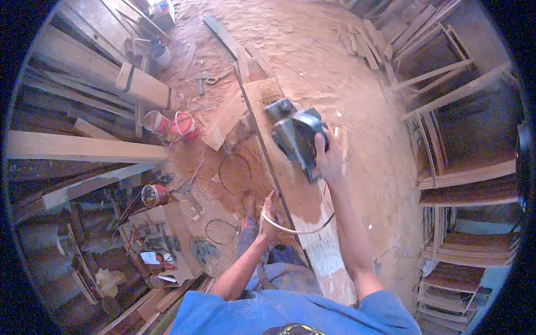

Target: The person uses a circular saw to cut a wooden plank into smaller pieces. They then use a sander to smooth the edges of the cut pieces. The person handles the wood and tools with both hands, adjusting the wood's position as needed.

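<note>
My right hand is closed round the rear handle of a dark teal power planer, blurred by motion. The tool sits on a long wooden board that stretches away from my body. The board's middle is brown and dusty; its near end is whitish and rough. At the board's left edge, my left hand has its fingers bunched round a pale power cord. That cord loops across the board towards my right forearm. The far end of the board overlaps other wood pieces.
Sawdust covers the ground. To the left stand red buckets, stacked planks, a hammer and a wooden box of tools. Wooden frames and curved panels line the right side. My bare foot is beside the board.
</note>
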